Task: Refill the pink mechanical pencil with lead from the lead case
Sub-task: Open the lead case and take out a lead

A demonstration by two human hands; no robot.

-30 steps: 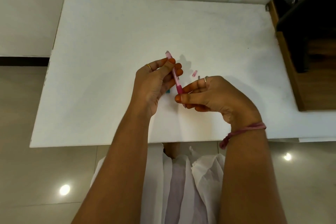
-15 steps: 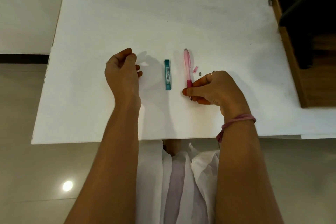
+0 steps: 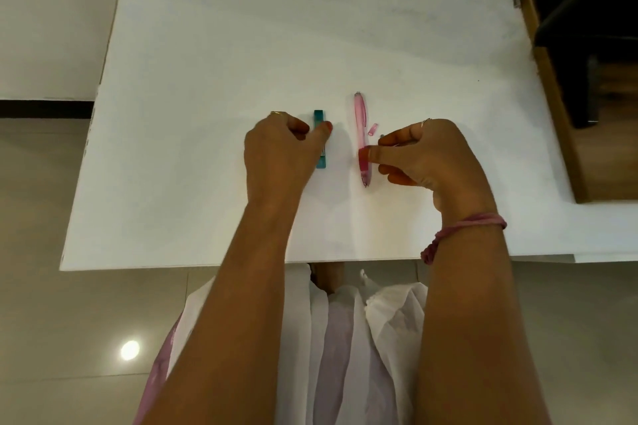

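The step in hand looks like fetching the lead. The left hand [image 3: 279,152] is curled over the teal lead case [image 3: 320,140] on the white table [image 3: 207,79], thumb on the case's right edge and fingers on its left side; whether it has actually pinched the case or only touches it, I cannot tell. The right hand [image 3: 424,155] has thumb and forefinger closed lightly on the pink pencil [image 3: 361,134] at its darker grip section, pinning it flat to the table.

The pencil lies lengthwise, its writing tip toward the near edge and its back end pointing away. A small pink cap [image 3: 372,129] lies just right of the barrel, with a tiny dark piece beside it, so the back end appears to be open already.

Next, the case has to be lifted and opened and a thin lead stick drawn out, which calls for a gentle grip since lead snaps easily. Then the stick goes into the open far end of the barrel.

The pencil is translucent pink and slim; the case is a flat, narrow teal bar, just left of it.
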